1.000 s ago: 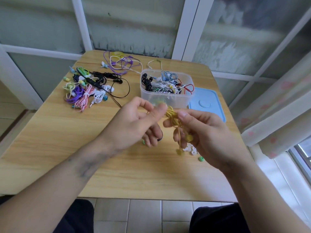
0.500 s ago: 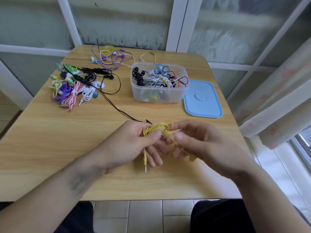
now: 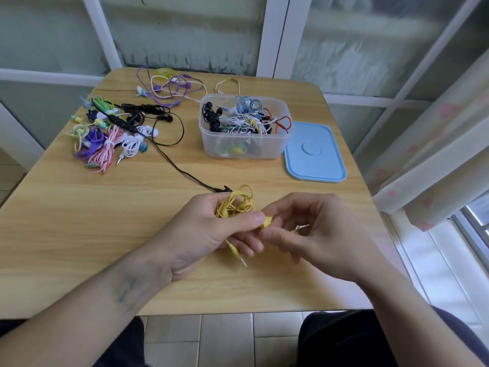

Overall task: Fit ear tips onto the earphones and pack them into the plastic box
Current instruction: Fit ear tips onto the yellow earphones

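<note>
Both hands work just above the tabletop (image 3: 79,234): my left hand (image 3: 201,234) grips the bundled yellow earphones (image 3: 234,203), their plug dangling below, while my right hand (image 3: 312,234) pinches one yellow earbud (image 3: 266,222) at its fingertips. Farther off sits the plastic box (image 3: 244,144) full of earphones, blue lid (image 3: 315,154) beside it, loose earphones (image 3: 105,136) left.

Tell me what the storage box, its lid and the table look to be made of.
Box: translucent, slightly frosted plastic; the cables show through its walls.
Lid: opaque pale blue plastic, smooth, with moulded rim and round dimple.
Table: light wood-grain top, probably laminate; the print looks uniform.
</note>
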A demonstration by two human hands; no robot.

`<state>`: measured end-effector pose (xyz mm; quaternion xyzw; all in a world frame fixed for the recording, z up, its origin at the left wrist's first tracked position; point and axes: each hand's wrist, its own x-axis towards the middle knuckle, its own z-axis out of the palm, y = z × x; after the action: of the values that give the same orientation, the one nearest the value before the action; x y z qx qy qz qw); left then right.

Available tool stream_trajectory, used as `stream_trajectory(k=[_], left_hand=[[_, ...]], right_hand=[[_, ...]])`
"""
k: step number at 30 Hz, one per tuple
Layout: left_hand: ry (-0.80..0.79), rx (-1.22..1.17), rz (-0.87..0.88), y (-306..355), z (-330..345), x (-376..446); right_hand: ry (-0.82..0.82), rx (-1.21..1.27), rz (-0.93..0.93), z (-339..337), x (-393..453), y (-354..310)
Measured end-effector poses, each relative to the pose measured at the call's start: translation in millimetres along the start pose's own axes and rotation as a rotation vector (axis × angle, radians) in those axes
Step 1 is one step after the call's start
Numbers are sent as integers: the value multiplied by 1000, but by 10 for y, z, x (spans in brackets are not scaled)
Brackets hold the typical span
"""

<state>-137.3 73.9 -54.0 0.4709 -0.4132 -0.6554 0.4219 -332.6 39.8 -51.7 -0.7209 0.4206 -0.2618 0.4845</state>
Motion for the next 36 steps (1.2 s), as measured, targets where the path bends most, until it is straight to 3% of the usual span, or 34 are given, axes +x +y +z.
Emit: stream_trajectory(k=[7,11,15,18,30,36], left_hand=[[52,-98,34,-8,0,4],[9,-117,12,-25,-7,19],[8,-89,-6,-66,20,16],[27,-86,-10,-71,41,21],[80,-170,-41,-106,76,32],[73,-270,-49,-119,79,55]], right_hand=[[-11,-151,-82,-283,-9,-20],[116,-368,-18,-573,-13,91],[33,-544,106,-735,-73,169],[-42,-509,147,-688,-96,157],[-17,-493,123,-584,-67,187],[114,-470,-7,-596,-56,192]])
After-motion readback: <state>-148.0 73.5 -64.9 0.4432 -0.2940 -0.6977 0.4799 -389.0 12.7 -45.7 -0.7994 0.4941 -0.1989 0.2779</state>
